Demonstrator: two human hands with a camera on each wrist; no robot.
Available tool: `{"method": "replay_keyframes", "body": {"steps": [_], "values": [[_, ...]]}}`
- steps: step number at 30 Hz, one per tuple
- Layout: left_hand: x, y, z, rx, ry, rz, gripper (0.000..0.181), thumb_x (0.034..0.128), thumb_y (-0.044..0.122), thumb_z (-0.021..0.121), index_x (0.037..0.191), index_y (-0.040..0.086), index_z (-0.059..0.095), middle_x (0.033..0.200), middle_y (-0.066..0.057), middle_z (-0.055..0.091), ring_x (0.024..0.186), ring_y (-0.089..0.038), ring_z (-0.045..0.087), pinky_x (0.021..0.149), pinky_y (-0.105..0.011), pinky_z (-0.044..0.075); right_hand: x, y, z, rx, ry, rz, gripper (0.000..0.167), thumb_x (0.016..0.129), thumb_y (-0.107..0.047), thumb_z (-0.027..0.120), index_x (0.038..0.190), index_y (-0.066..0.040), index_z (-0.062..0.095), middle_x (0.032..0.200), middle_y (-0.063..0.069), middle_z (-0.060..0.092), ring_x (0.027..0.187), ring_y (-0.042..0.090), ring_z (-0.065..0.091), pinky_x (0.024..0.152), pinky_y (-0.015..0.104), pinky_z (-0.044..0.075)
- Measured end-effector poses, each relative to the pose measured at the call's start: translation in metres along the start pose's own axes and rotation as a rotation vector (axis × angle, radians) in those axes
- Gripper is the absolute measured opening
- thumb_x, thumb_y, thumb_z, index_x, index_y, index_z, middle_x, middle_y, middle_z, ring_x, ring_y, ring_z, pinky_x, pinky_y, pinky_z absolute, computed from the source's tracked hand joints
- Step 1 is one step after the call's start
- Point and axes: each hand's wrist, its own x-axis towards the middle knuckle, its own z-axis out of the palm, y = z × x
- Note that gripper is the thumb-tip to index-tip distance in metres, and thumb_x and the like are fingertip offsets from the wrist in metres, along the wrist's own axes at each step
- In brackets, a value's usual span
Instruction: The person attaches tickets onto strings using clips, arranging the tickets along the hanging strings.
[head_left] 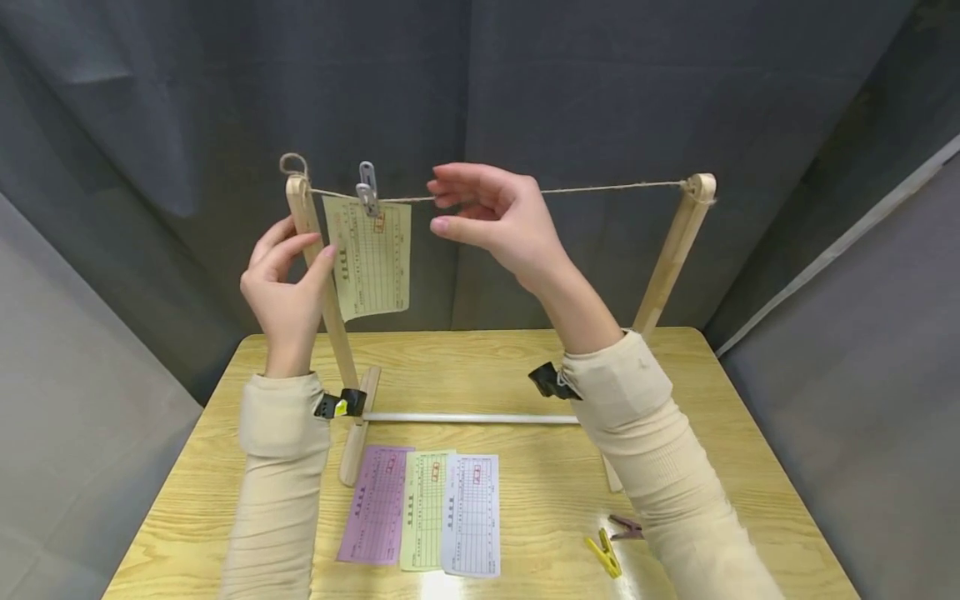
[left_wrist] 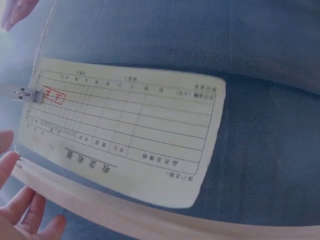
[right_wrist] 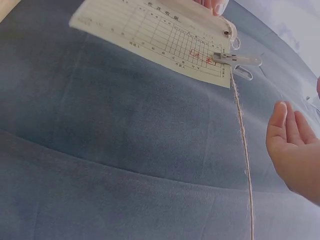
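A yellowish printed slip (head_left: pixel 371 258) (left_wrist: pixel 125 135) (right_wrist: pixel 165 40) hangs from a twine line (head_left: pixel 615 187) (right_wrist: pixel 242 130), held by a grey clothespin (head_left: pixel 367 190) (left_wrist: pixel 26 94) (right_wrist: pixel 235 59). My left hand (head_left: pixel 288 283) (left_wrist: pixel 25 210) is at the left wooden post (head_left: pixel 330 308), its thumb and fingers spread around the post beside the slip; whether they touch it is unclear. My right hand (head_left: pixel 498 217) (right_wrist: pixel 295 150) is raised by the line, right of the slip, with fingers loosely bent and nothing between them and the thumb.
On the wooden table (head_left: pixel 262 367) lie a purple slip (head_left: pixel 377 504), a green slip (head_left: pixel 427 510) and a white slip (head_left: pixel 472 517). A yellow clothespin (head_left: pixel 603 553) and a dark purple one (head_left: pixel 626 527) lie near my right sleeve. A white rod (head_left: pixel 472 417) runs low from the left post's base; another post (head_left: pixel 675 250) stands right.
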Motion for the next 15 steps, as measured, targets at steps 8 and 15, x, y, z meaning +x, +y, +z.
{"method": "replay_keyframes", "body": {"steps": [8,15], "values": [[-0.019,0.001,-0.011,0.146,0.027,0.125,0.022,0.0707,0.003,0.076,0.090,-0.004,0.070,0.110,-0.008,0.061,0.106,-0.013,0.051,0.082,-0.025,0.040,-0.037,0.014,-0.010,0.004,-0.033,-0.025,0.044,0.071,0.013,0.067,0.113,0.013,0.055,0.105,0.018,0.063,0.094,0.024,0.059,0.077,0.031,0.048],[-0.034,0.001,-0.019,0.143,-0.012,0.107,0.027,0.0703,0.001,0.075,0.095,-0.004,0.068,0.100,-0.011,0.062,0.095,-0.014,0.053,0.080,-0.025,0.040,-0.064,0.027,-0.020,-0.012,-0.049,0.011,0.043,0.070,0.014,0.067,0.112,0.014,0.055,0.106,0.022,0.061,0.093,0.021,0.060,0.075,0.030,0.049]]}}
